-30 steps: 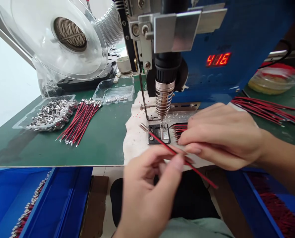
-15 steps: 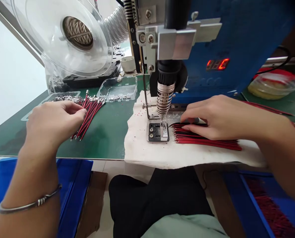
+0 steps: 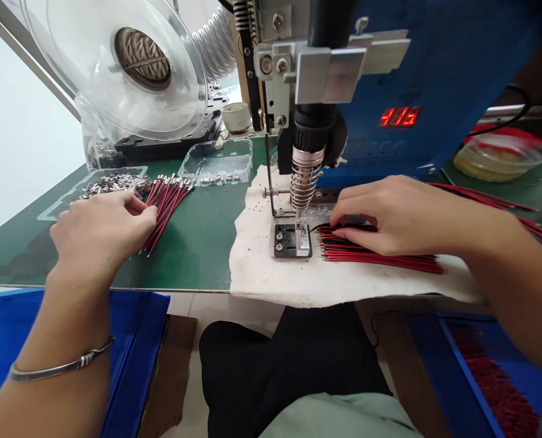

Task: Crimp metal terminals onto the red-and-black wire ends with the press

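Note:
My left hand (image 3: pixel 104 228) hovers beside a pile of red-and-black wires (image 3: pixel 168 207) with metal ends on the green table. Thumb and fingers are closed together there, and what they hold, if anything, is hidden. Behind that hand lies a clear tray of small metal connectors (image 3: pixel 118 184). My right hand (image 3: pixel 384 216) rests over a row of red-and-black wires (image 3: pixel 384 260) on the white cloth. Its thumb and fingers pinch a wire (image 3: pixel 319 227) whose end reaches toward the metal block (image 3: pixel 302 243) under the machine's coiled tip (image 3: pixel 305 182).
A blue machine (image 3: pixel 389 152) with a lit red display stands behind the cloth (image 3: pixel 271 280). A large clear reel (image 3: pixel 88 73) rises at the back left. A clear box (image 3: pixel 218 167) holds some connectors. Blue bins (image 3: pixel 134 353) sit below the table edge.
My left hand has shifted slightly, uncovering more of the connectors. The right hand stays nearly in place. The machine's display has changed its figures.

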The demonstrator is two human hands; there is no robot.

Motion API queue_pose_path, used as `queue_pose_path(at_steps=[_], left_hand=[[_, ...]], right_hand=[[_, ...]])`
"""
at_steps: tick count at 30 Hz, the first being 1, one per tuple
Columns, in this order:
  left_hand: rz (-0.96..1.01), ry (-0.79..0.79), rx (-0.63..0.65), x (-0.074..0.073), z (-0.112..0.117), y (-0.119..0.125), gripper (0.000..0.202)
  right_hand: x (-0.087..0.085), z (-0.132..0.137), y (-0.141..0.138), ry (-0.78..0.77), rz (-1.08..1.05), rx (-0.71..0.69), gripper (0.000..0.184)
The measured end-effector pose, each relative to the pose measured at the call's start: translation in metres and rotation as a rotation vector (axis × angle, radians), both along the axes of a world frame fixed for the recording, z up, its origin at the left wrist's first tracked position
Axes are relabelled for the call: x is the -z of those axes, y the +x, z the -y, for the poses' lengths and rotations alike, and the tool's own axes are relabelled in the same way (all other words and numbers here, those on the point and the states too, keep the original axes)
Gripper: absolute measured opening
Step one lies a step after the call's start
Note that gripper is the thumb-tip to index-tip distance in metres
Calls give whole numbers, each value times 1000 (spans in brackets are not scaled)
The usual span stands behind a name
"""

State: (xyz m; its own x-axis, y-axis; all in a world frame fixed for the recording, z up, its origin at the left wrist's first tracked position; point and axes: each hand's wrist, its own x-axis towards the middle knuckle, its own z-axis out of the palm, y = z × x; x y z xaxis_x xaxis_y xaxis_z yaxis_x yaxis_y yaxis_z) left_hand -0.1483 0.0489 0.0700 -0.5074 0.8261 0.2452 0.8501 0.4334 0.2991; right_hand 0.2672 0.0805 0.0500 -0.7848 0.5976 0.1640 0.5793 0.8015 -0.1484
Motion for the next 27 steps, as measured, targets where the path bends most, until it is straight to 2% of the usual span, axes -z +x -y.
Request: queue_pose_path(at_steps=[6, 10, 14, 17, 20, 22, 24, 27], left_hand=[[-12, -32, 35, 7, -5, -9, 46], [-8, -60, 36, 8, -6, -9, 52], [-7, -66, 10, 1, -2, -5, 44], [-64, -40, -61, -7, 1, -11, 33], [-139, -2, -90, -15, -1, -28, 57], [-174, -47, -84, -20, -4, -42, 66], [-169, -140, -85, -23, -9, -54, 62], [-96, -206, -68, -23, -15, -70, 39]], right_hand=[[0, 3, -4, -54, 6, -37, 18], [0, 3, -5, -45, 21, -33, 21], [1, 3, -5, -35, 27, -44, 24], [2, 3, -5, -27, 14, -57, 27], [1, 5, -6, -26, -5, -44, 29], [0, 7, -7, -32, -9, -20, 29], [-2, 8, -8, -41, -9, 6, 28], [-4, 8, -8, -56, -24, 33, 26]])
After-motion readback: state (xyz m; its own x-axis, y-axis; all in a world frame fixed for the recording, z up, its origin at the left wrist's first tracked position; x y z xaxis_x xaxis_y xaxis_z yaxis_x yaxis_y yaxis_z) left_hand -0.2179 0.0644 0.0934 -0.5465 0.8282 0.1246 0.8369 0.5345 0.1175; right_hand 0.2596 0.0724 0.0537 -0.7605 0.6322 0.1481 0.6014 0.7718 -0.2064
